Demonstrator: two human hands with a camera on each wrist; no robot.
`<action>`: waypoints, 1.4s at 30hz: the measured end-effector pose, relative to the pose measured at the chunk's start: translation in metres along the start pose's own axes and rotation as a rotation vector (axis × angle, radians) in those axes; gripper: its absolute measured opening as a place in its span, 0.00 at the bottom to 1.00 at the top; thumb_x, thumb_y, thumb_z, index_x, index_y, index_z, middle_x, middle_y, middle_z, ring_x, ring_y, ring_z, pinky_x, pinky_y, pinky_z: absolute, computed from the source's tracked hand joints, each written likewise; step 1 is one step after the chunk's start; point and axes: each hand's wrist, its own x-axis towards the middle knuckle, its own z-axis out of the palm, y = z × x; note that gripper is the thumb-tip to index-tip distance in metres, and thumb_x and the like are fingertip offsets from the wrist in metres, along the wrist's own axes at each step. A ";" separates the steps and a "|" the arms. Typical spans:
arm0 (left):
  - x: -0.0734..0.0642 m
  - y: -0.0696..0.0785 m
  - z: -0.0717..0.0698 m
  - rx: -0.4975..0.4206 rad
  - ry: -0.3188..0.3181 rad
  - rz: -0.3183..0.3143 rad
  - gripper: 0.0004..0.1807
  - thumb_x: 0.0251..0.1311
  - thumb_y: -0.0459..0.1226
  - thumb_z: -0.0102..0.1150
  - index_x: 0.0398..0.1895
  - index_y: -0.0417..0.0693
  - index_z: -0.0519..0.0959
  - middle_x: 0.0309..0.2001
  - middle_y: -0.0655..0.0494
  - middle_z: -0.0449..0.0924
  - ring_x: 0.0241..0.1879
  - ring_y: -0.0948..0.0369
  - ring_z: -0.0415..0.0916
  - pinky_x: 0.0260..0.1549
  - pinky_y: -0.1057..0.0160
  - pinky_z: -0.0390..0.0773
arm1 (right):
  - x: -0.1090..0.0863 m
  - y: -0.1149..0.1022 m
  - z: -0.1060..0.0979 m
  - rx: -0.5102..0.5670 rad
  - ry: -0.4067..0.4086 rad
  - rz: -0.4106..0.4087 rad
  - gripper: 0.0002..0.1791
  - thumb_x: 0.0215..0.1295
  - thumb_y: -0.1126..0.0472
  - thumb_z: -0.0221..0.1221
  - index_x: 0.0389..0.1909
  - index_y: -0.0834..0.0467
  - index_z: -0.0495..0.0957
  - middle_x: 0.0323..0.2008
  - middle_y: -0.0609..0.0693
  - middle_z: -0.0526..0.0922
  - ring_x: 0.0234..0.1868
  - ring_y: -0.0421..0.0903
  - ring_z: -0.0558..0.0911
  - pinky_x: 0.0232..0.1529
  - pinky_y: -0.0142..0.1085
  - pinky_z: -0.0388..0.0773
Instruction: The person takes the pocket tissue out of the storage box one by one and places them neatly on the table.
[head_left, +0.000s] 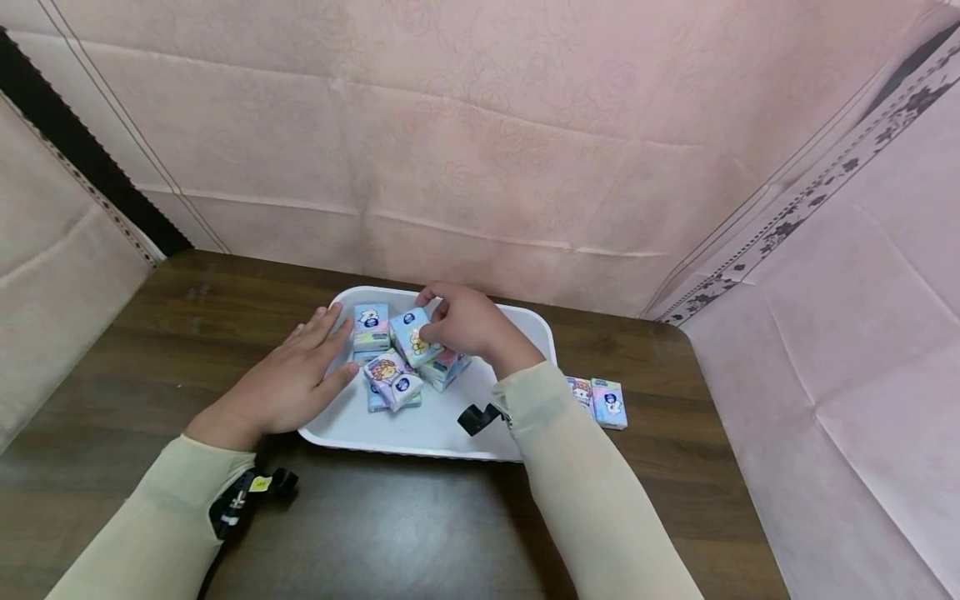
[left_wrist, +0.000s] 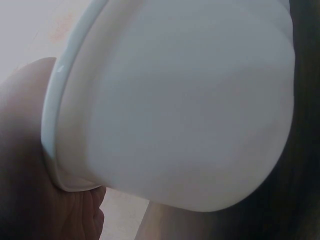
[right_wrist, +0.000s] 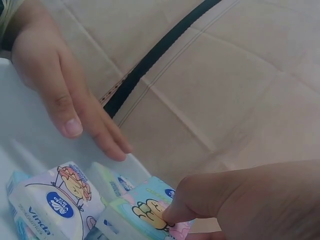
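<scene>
A white tray [head_left: 442, 435] holds several small Vinda tissue packs in blue, pink and lilac wrappers. My right hand [head_left: 472, 327] pinches one blue tissue pack [head_left: 407, 325] between thumb and fingers, over the pile; the right wrist view shows the thumb [right_wrist: 175, 212] on its printed face. My left hand [head_left: 292, 383] rests on the tray's left rim with fingers straight. In the left wrist view the tray's outer wall [left_wrist: 180, 110] fills most of the picture, with part of the palm at its rim. A lilac tissue pack [head_left: 392, 377] lies tilted on top of others.
Outside the tray, right of it, two tissue packs [head_left: 609, 404] lie side by side on the dark wooden table [head_left: 675, 467], one partly hidden by my right sleeve. Pink patterned cloth [head_left: 480, 167] hangs behind the table and at both sides.
</scene>
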 end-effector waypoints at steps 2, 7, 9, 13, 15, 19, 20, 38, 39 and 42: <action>0.000 0.000 0.000 0.000 0.003 0.001 0.46 0.89 0.63 0.39 0.95 0.50 0.41 0.95 0.49 0.27 0.94 0.41 0.28 0.89 0.30 0.44 | -0.004 0.001 -0.001 -0.009 0.006 -0.014 0.23 0.72 0.61 0.74 0.64 0.46 0.81 0.50 0.59 0.82 0.38 0.56 0.91 0.45 0.52 0.95; 0.000 -0.001 0.000 0.000 0.011 0.007 0.46 0.89 0.62 0.39 0.95 0.50 0.41 0.95 0.48 0.28 0.94 0.41 0.28 0.89 0.30 0.44 | -0.015 0.007 -0.005 -0.026 0.042 -0.047 0.22 0.71 0.60 0.75 0.63 0.45 0.83 0.50 0.55 0.82 0.40 0.53 0.89 0.44 0.47 0.94; 0.000 -0.001 0.000 0.001 0.013 0.010 0.46 0.89 0.63 0.39 0.95 0.50 0.41 0.95 0.49 0.28 0.94 0.42 0.28 0.89 0.30 0.44 | -0.021 0.011 -0.007 -0.029 0.057 -0.059 0.22 0.71 0.60 0.74 0.62 0.45 0.83 0.49 0.53 0.82 0.40 0.52 0.88 0.42 0.45 0.94; 0.000 -0.001 0.001 0.005 0.009 0.012 0.47 0.88 0.65 0.37 0.95 0.50 0.40 0.95 0.50 0.27 0.94 0.42 0.27 0.89 0.30 0.44 | -0.035 0.020 -0.011 0.008 0.069 -0.062 0.22 0.70 0.62 0.74 0.62 0.46 0.84 0.49 0.54 0.83 0.40 0.53 0.88 0.41 0.46 0.95; 0.001 -0.001 0.001 0.006 0.005 0.012 0.47 0.88 0.66 0.36 0.95 0.51 0.40 0.95 0.50 0.27 0.94 0.42 0.27 0.89 0.30 0.44 | -0.043 0.025 -0.013 0.031 0.069 -0.054 0.22 0.70 0.63 0.74 0.62 0.46 0.84 0.48 0.54 0.83 0.40 0.53 0.89 0.42 0.47 0.95; 0.001 -0.001 0.001 0.010 0.002 0.008 0.48 0.88 0.66 0.36 0.95 0.51 0.39 0.95 0.50 0.26 0.94 0.43 0.26 0.89 0.31 0.43 | -0.058 0.034 -0.017 0.064 0.075 -0.042 0.22 0.70 0.64 0.74 0.62 0.47 0.85 0.47 0.55 0.82 0.42 0.53 0.88 0.40 0.47 0.96; 0.001 -0.001 0.001 0.010 0.005 0.011 0.47 0.88 0.65 0.36 0.95 0.50 0.40 0.95 0.49 0.27 0.94 0.42 0.27 0.89 0.30 0.44 | -0.061 0.036 -0.018 0.073 0.079 -0.039 0.22 0.70 0.64 0.74 0.62 0.47 0.85 0.47 0.55 0.83 0.42 0.53 0.88 0.39 0.46 0.95; -0.001 -0.001 0.000 0.033 0.002 -0.001 0.48 0.87 0.67 0.34 0.95 0.50 0.39 0.95 0.49 0.27 0.94 0.42 0.28 0.89 0.31 0.44 | -0.104 0.088 -0.042 0.149 0.126 -0.002 0.23 0.70 0.65 0.72 0.64 0.48 0.84 0.49 0.58 0.82 0.44 0.56 0.85 0.39 0.51 0.95; -0.001 -0.001 0.000 0.032 0.002 -0.001 0.48 0.87 0.67 0.34 0.95 0.50 0.39 0.95 0.49 0.27 0.94 0.42 0.28 0.89 0.31 0.44 | -0.106 0.090 -0.045 0.152 0.130 -0.002 0.23 0.70 0.65 0.72 0.64 0.48 0.84 0.50 0.59 0.81 0.44 0.56 0.85 0.39 0.51 0.95; -0.001 0.000 0.000 0.028 0.005 0.000 0.48 0.88 0.66 0.36 0.95 0.49 0.40 0.95 0.49 0.28 0.94 0.42 0.28 0.89 0.30 0.44 | -0.112 0.097 -0.054 0.155 0.139 -0.004 0.24 0.71 0.65 0.72 0.66 0.49 0.83 0.51 0.60 0.81 0.46 0.57 0.86 0.38 0.49 0.95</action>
